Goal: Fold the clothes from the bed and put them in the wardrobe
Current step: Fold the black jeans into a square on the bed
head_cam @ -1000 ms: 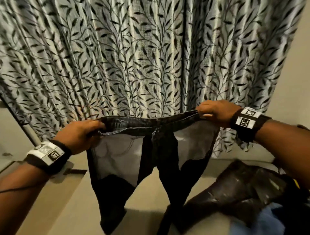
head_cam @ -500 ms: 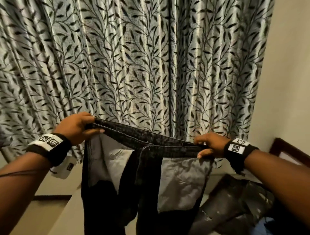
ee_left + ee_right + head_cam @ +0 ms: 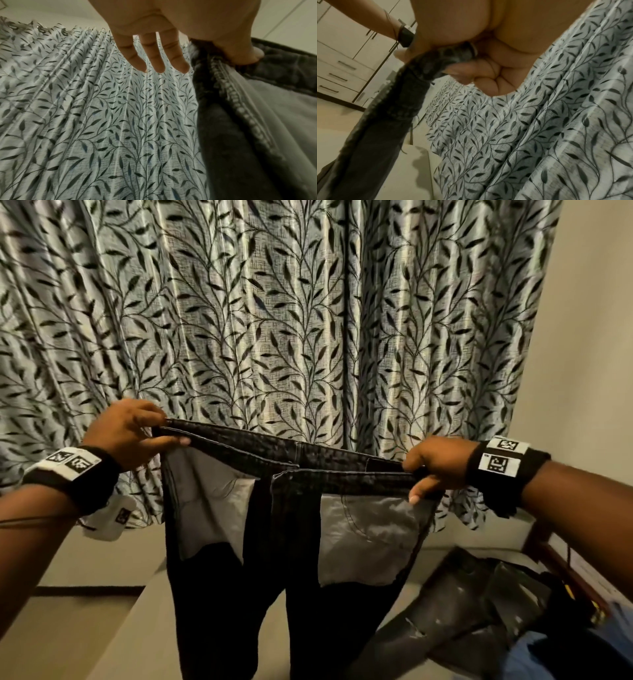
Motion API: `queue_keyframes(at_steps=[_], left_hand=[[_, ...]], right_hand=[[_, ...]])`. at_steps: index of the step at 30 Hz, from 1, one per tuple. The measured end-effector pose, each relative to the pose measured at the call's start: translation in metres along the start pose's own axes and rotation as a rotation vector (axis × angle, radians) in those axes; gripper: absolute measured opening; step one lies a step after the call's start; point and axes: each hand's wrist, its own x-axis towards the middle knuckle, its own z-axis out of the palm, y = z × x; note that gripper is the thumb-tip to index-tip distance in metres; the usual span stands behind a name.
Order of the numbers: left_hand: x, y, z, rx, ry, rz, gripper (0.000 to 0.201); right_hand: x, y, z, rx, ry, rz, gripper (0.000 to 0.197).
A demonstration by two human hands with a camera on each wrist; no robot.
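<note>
While held up in the air in front of the leaf-patterned curtain (image 3: 274, 320), inside out, with pale pocket linings (image 3: 363, 539) showing: black jeans (image 3: 239, 594), stretched by the waistband (image 3: 342, 477) between two hands, legs hanging down over the bed (image 3: 113, 642). Left hand (image 3: 128, 431) at the left end of the waistband, slightly higher than the other end, pinching the cloth between thumb and forefinger; three remaining fingers (image 3: 154, 59) loose and straight, spread apart, pointing toward the curtain, seen in the left wrist view. Right hand (image 3: 436, 462) at the right end, curled into a fist around the bunched waistband, thumb pressed on the near side of the fabric; in the right wrist view, denim gripped tight in the closed fingers (image 3: 489, 75) and trailing down and left. Black wristbands with white square-coded markers on both wrists (image 3: 503, 467). On the bed, near right, lying crumpled: a grey garment (image 3: 479, 607) with pale flecks, and at the near right corner a patch of blue cloth (image 3: 534, 659). At the far right, a plain wall (image 3: 589, 337) and part of a dark wooden headboard (image 3: 555, 559). In the right wrist view, far left, white wardrobe (image 3: 342, 54) doors and drawers with dark bar handles, well apart from the jeans.
</note>
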Motion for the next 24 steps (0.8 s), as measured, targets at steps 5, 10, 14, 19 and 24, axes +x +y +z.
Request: queue_keyframes(at_steps=[5, 10, 14, 19, 24], left_hand=[[-0.003, 0.001, -0.019, -0.21, 0.087, 0.064, 0.05], [0.006, 0.017, -0.028, -0.564, 0.049, -0.085, 0.031], [-0.002, 0.031, -0.055, -0.622, 0.035, 0.044, 0.03], [0.026, 0.03, -0.011, -0.734, 0.114, -0.189, 0.055], [0.025, 0.036, -0.012, -0.787, 0.135, -0.202, 0.042]], right_hand=[[-0.023, 0.023, -0.018, 0.15, 0.257, -0.014, 0.064], [-0.023, 0.028, -0.054, 0.471, 0.659, 0.054, 0.075], [-0.056, 0.042, -0.067, 0.636, 0.793, -0.005, 0.071], [-0.027, 0.034, -0.074, 0.51, 0.838, 0.254, 0.05], [-0.047, 0.028, -0.081, 0.645, 0.81, 0.233, 0.039]])
